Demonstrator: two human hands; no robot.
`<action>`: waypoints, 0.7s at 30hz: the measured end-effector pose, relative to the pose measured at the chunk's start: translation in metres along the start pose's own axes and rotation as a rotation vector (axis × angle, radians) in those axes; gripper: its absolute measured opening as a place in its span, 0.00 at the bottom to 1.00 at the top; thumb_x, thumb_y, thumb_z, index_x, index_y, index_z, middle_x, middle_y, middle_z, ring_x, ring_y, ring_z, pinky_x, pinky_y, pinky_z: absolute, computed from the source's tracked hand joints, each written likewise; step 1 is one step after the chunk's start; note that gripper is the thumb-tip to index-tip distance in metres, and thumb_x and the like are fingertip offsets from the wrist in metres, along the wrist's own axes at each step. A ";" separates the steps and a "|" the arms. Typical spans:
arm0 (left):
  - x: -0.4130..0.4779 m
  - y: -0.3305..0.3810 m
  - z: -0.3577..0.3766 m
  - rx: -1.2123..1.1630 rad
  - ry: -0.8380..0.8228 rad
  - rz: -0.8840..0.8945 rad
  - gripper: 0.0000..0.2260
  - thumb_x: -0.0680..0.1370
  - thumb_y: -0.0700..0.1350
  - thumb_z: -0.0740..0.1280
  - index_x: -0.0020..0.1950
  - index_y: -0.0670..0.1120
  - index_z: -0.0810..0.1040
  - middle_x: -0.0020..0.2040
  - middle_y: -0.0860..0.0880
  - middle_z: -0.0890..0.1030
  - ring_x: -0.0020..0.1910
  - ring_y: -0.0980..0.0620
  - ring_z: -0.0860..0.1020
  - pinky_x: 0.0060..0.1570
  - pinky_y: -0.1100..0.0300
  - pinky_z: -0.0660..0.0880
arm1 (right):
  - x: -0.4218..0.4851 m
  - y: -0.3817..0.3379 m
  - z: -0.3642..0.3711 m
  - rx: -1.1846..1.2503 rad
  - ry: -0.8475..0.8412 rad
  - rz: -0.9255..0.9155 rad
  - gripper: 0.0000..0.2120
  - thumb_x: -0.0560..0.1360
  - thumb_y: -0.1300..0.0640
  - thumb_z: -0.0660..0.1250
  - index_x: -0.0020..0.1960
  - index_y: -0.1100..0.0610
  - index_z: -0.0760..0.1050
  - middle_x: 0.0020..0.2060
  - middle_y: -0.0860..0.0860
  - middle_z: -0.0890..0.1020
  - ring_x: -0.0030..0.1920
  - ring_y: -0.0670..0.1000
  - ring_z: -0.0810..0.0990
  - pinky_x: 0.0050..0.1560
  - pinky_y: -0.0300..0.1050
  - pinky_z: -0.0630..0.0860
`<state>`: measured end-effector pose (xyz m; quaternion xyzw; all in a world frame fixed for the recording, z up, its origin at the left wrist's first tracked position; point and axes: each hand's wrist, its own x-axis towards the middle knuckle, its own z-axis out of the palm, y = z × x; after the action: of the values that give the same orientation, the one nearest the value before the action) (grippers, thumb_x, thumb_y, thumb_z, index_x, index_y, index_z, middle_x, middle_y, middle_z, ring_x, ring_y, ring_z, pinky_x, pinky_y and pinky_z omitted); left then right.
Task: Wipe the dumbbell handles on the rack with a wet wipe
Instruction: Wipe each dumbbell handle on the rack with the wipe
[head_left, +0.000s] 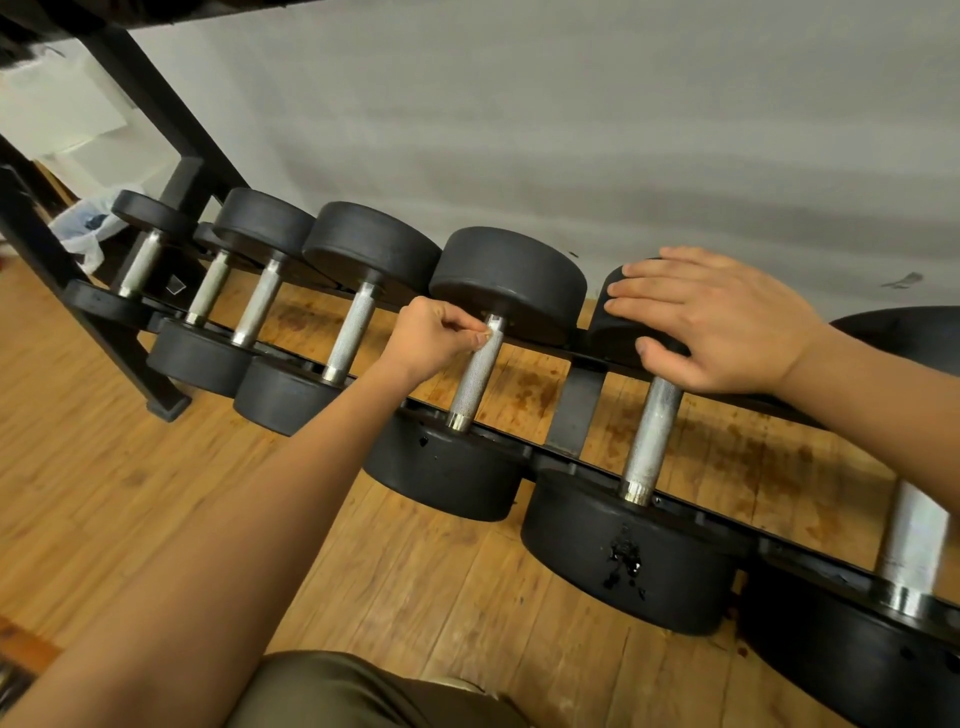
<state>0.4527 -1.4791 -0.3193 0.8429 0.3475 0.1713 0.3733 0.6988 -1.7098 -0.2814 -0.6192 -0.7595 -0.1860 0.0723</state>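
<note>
Several black dumbbells with knurled silver handles lie across the low black rack (576, 410). My left hand (434, 338) has its fingers curled and pinches a small pale scrap, hard to identify, against the top of one handle (475, 382). My right hand (722, 317) lies flat with straight fingers on the far black head of the neighbouring dumbbell (613, 317), its thumb beside that dumbbell's handle (652, 436). No full wet wipe shows in view.
A black frame post (130, 358) stands at the left on the wooden floor (156, 467). A grey wall (571, 130) runs behind the rack. A plastic bag (85, 228) lies at the far left. My knee (363, 691) is at the bottom.
</note>
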 end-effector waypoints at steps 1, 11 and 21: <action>0.001 0.000 -0.001 0.005 -0.018 -0.007 0.05 0.74 0.42 0.78 0.48 0.50 0.87 0.46 0.56 0.86 0.48 0.61 0.84 0.53 0.66 0.78 | 0.000 0.000 0.000 0.001 0.000 -0.001 0.23 0.78 0.47 0.59 0.67 0.57 0.78 0.65 0.55 0.80 0.70 0.55 0.73 0.75 0.55 0.63; -0.015 -0.009 -0.017 -0.055 -0.211 -0.086 0.05 0.72 0.37 0.78 0.46 0.45 0.87 0.44 0.51 0.88 0.49 0.57 0.85 0.49 0.71 0.78 | 0.000 -0.001 -0.001 0.001 0.008 0.001 0.24 0.78 0.47 0.57 0.67 0.58 0.78 0.65 0.55 0.80 0.69 0.56 0.74 0.75 0.56 0.64; -0.020 -0.006 -0.026 0.161 -0.538 -0.268 0.06 0.71 0.38 0.80 0.46 0.42 0.88 0.44 0.50 0.88 0.48 0.56 0.86 0.60 0.56 0.77 | 0.000 -0.002 -0.002 0.000 0.016 0.000 0.23 0.78 0.48 0.59 0.66 0.58 0.78 0.64 0.55 0.81 0.69 0.56 0.75 0.74 0.56 0.65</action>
<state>0.4222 -1.4770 -0.3073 0.8314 0.3567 -0.1368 0.4034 0.6968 -1.7110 -0.2796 -0.6178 -0.7587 -0.1913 0.0784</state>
